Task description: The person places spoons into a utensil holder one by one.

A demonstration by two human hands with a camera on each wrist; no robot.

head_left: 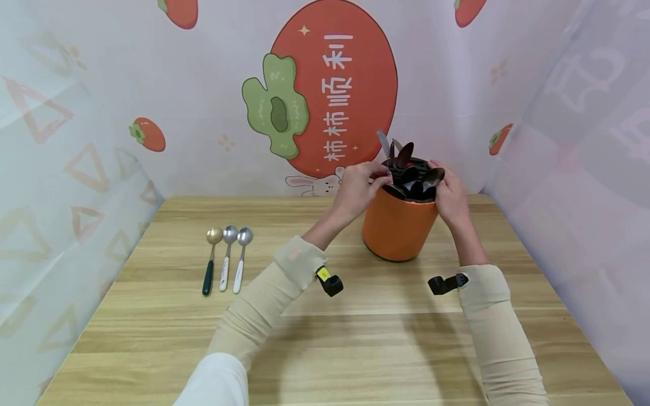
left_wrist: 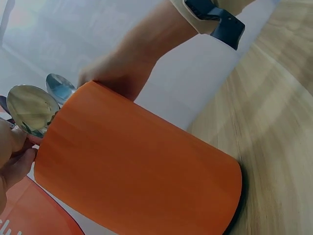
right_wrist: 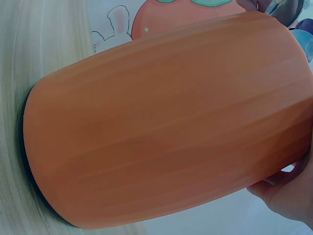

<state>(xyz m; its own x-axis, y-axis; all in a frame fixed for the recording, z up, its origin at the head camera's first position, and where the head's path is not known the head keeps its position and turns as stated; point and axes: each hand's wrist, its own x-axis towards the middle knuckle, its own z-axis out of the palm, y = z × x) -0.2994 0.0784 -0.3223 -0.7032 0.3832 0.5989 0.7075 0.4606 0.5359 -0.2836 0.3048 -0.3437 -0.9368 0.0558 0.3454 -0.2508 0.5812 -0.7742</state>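
Note:
An orange utensil holder [head_left: 398, 228] with a black slotted top stands on the table, with several spoons [head_left: 433, 177] sticking up from it, bowls uppermost. My left hand [head_left: 358, 189] is at the holder's left rim, where thumb and fingers pinch a thin silver piece of cutlery [head_left: 383, 143]; its kind is unclear edge-on. Close to those fingers, the left wrist view shows a shiny spoon bowl [left_wrist: 32, 110]. On the opposite side, my right hand [head_left: 452, 194] grips the holder near its top edge. The holder's wall hides most of that hand in the right wrist view.
Three long-handled spoons lie side by side at the left of the wooden table [head_left: 350, 349]: a gold one with a dark green handle [head_left: 208, 276] and two silver ones with white handles [head_left: 238, 276]. A printed cloth backdrop [head_left: 203, 84] rises behind the table.

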